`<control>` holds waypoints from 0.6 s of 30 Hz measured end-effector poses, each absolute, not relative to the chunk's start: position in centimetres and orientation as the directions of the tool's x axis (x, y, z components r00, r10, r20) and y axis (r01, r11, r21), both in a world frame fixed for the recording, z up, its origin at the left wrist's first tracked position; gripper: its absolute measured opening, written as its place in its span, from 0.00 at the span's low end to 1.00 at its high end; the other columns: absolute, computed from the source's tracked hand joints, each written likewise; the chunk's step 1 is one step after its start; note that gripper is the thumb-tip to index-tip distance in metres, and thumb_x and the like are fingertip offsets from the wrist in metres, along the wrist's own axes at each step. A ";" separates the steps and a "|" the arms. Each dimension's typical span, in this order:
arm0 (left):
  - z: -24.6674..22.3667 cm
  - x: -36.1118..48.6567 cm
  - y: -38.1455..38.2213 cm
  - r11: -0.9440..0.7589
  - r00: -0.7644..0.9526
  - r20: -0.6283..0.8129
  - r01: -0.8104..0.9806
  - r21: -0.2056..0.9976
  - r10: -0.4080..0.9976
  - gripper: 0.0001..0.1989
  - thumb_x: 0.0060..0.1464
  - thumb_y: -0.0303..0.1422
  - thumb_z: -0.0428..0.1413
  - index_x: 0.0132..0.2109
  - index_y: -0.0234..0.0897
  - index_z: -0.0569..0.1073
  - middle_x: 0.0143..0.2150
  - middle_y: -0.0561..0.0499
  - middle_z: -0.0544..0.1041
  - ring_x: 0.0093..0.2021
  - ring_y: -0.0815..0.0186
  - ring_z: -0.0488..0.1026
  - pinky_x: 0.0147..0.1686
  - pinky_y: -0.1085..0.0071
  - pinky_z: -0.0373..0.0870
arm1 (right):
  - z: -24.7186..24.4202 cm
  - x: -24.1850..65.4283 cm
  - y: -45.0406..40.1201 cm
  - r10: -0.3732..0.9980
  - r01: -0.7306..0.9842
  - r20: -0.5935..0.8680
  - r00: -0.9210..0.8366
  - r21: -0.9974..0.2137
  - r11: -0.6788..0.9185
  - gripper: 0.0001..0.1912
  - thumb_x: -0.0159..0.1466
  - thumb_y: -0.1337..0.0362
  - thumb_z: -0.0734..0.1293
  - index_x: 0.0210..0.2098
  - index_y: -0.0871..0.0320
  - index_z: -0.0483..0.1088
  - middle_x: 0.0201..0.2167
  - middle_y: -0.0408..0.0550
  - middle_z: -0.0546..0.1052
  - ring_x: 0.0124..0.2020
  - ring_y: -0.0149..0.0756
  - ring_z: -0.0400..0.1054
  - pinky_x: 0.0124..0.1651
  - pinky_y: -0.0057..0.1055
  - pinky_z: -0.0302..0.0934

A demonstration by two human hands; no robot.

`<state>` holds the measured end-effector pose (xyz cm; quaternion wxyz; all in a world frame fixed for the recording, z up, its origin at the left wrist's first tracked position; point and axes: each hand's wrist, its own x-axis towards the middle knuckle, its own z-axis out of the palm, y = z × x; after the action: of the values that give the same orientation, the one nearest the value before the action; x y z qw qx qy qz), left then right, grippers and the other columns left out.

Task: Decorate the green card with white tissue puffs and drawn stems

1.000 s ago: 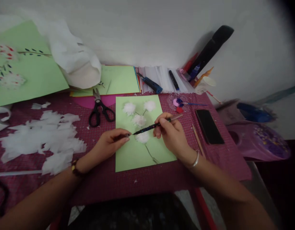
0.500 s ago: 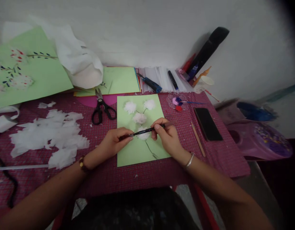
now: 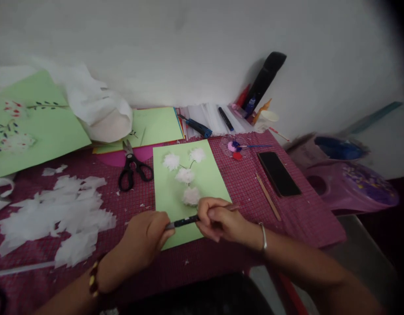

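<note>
A dark slim pen (image 3: 186, 221) lies crosswise between my two hands over the lower part of a green sheet (image 3: 210, 186). My left hand (image 3: 144, 236) is closed around its grey end. My right hand (image 3: 223, 218) grips the other end with curled fingers, and a brownish tip sticks out past them. White tissue-paper flowers (image 3: 184, 176) with thin drawn stems are on the sheet. My hands cover its lower right part.
Scissors (image 3: 133, 168) and torn white tissue pieces (image 3: 64, 214) lie to the left. A paint palette (image 3: 233, 146) with a brush, a pencil (image 3: 268, 197) and a phone (image 3: 279, 173) are on the right. Behind lie a cutter (image 3: 197, 127) and a marker (image 3: 226, 119).
Both hands have come lower and nearer to me with the pen, away from the lowest tissue flower. My fingers have curled more tightly around it. The camera view has shifted.
</note>
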<state>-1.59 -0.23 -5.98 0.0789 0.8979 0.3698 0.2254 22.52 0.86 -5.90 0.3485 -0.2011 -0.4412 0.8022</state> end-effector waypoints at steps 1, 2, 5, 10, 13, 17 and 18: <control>-5.9 -1.6 -0.4 -0.742 0.651 0.364 0.626 0.239 0.667 0.19 0.68 0.36 0.43 0.28 0.38 0.67 0.23 0.51 0.72 0.22 0.66 0.66 0.24 0.69 0.56 | -5.9 22.5 0.8 0.726 -0.386 -0.011 -0.688 -0.842 -0.378 0.06 0.61 0.65 0.59 0.29 0.56 0.64 0.14 0.35 0.63 0.15 0.24 0.52 0.18 0.26 0.42; -6.0 -1.5 -0.5 -0.763 0.677 0.368 0.620 0.183 0.638 0.20 0.68 0.35 0.43 0.27 0.38 0.67 0.22 0.51 0.71 0.22 0.65 0.66 0.25 0.69 0.56 | -6.0 22.4 0.9 0.717 -0.386 -0.007 -0.697 -0.839 -0.383 0.05 0.60 0.66 0.58 0.28 0.56 0.64 0.14 0.35 0.63 0.15 0.24 0.52 0.18 0.25 0.42; -6.2 -1.3 -0.1 -0.797 0.734 0.342 0.599 0.083 0.587 0.20 0.68 0.33 0.42 0.26 0.38 0.66 0.21 0.50 0.70 0.22 0.65 0.65 0.26 0.69 0.55 | -6.4 22.2 1.2 0.704 -0.397 0.011 -0.711 -0.832 -0.388 0.05 0.58 0.69 0.58 0.27 0.57 0.63 0.13 0.35 0.63 0.14 0.24 0.52 0.18 0.24 0.44; -7.2 -0.6 1.4 -0.677 0.652 0.182 0.709 0.199 0.736 0.17 0.66 0.38 0.46 0.29 0.38 0.67 0.24 0.49 0.71 0.25 0.62 0.68 0.27 0.69 0.56 | -7.1 21.5 1.6 0.762 -0.411 0.048 -0.646 -0.863 -0.294 0.05 0.57 0.68 0.58 0.27 0.56 0.64 0.12 0.33 0.61 0.13 0.24 0.50 0.18 0.22 0.52; -7.5 -0.2 2.2 -0.501 0.526 0.082 0.735 0.458 0.846 0.14 0.65 0.39 0.46 0.32 0.39 0.65 0.24 0.53 0.68 0.25 0.64 0.67 0.27 0.71 0.56 | -6.3 22.2 2.0 0.821 -0.292 0.027 -0.570 -0.941 -0.172 0.05 0.60 0.63 0.61 0.32 0.57 0.66 0.12 0.31 0.61 0.12 0.24 0.50 0.18 0.22 0.54; -8.0 -0.3 2.8 -0.336 0.396 0.139 0.486 0.807 0.907 0.13 0.64 0.40 0.48 0.50 0.38 0.63 0.25 0.60 0.64 0.24 0.68 0.63 0.26 0.73 0.57 | -2.8 23.7 4.2 0.922 -0.046 0.076 -0.379 -0.997 0.063 0.08 0.63 0.59 0.60 0.33 0.57 0.65 0.18 0.36 0.67 0.16 0.25 0.59 0.18 0.21 0.51; -8.2 -0.4 2.9 -0.301 0.365 0.145 0.418 0.857 0.920 0.15 0.62 0.40 0.49 0.52 0.37 0.62 0.25 0.60 0.63 0.23 0.69 0.61 0.25 0.74 0.57 | -1.8 23.6 5.2 0.937 0.087 0.101 -0.334 -0.987 0.137 0.07 0.63 0.60 0.59 0.36 0.57 0.64 0.20 0.37 0.69 0.18 0.26 0.61 0.21 0.22 0.55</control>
<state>-0.38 2.90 -8.22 0.3774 0.7351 0.4551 0.3319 23.63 5.20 -1.80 0.4112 -0.4051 -0.6319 0.5172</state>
